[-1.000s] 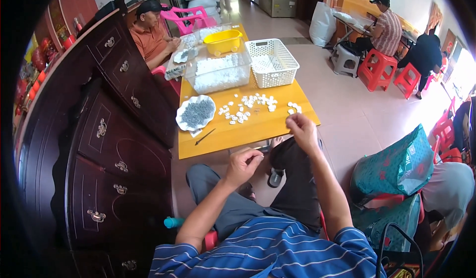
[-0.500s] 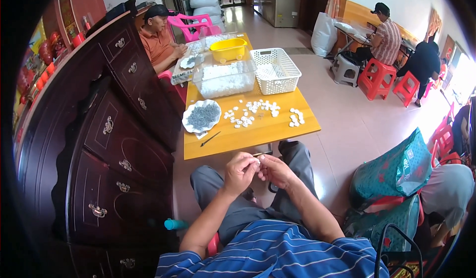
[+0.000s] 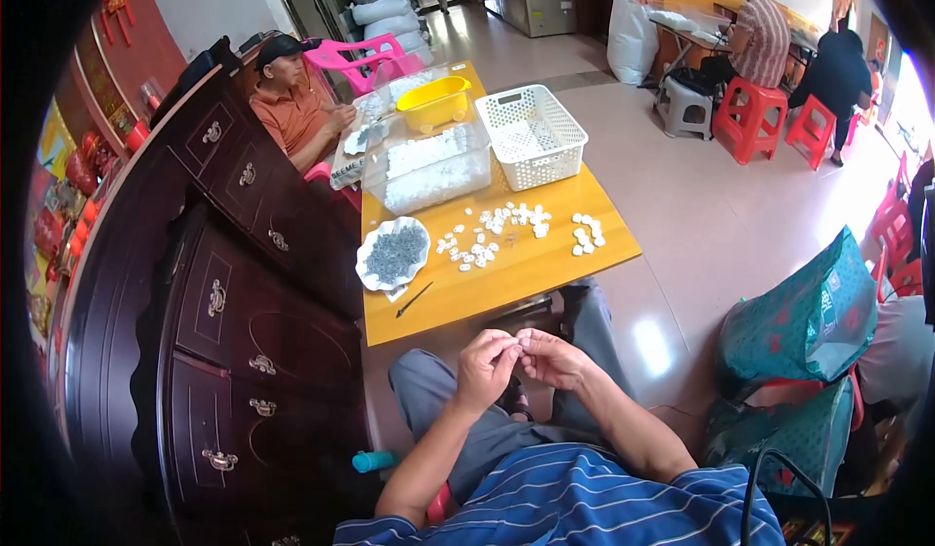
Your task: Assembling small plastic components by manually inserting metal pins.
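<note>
My left hand [image 3: 486, 367] and my right hand [image 3: 552, 359] meet above my lap, just off the near edge of the wooden table [image 3: 575, 254]. Thumbs and fingertips of both are pinched together around a small white piece [image 3: 518, 343], mostly covered by the fingers. On the tabletop beyond lie several loose small white plastic pieces [image 3: 479, 256], with a separate cluster of white pieces [image 3: 586, 235] to their right. A scalloped white dish [image 3: 364, 271] at the left holds many small grey parts [image 3: 394, 254]. Beside it rests a thin black pointed tool [image 3: 414, 300].
A clear bin [image 3: 438, 184] of white pieces, a white perforated basket [image 3: 545, 163] and a yellow tub [image 3: 433, 106] stand farther back. A dark wooden cabinet [image 3: 263, 312] borders the left. A co-worker [image 3: 297, 108] sits at the table's far left. Teal bags [image 3: 799, 322] stand at right.
The view has shifted, so the table sits a little differently in the picture. Both hands remain together, with fingertips pressed closer; the white piece shows less than before.
</note>
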Available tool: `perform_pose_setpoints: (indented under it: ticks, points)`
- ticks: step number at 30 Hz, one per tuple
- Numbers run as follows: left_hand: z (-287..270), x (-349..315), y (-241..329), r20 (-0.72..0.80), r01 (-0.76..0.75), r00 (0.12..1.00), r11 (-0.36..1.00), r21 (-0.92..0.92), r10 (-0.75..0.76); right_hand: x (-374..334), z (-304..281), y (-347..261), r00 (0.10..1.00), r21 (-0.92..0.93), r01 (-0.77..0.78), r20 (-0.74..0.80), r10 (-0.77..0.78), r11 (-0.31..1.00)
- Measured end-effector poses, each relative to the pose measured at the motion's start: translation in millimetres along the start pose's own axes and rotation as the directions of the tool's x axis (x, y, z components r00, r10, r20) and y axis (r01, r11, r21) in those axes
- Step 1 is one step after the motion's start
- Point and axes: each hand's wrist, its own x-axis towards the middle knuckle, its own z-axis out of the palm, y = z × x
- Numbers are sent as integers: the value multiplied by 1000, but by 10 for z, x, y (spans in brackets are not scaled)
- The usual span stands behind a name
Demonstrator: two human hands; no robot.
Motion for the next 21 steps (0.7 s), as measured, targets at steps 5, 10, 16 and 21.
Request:
perform_pose_setpoints:
  ticks: [5,10,16,21]
  points:
    - [80,7,-122,20,105,994,993,-63,-104,-2,-32,29,998,25,43,-43,-42,999]
    - [206,-16,-208,43,351,934,885,-305,-355,-16,-12,145,982,-28,150,-108,-152,988]
    - [395,-65,-370,87,454,886,816,-359,-455,-62,-2,209,820,-510,374,-207,-533,774]
    - [446,-102,-379,157,556,825,729,-400,-543,-110,-15,205,724,-793,316,-153,-673,521]
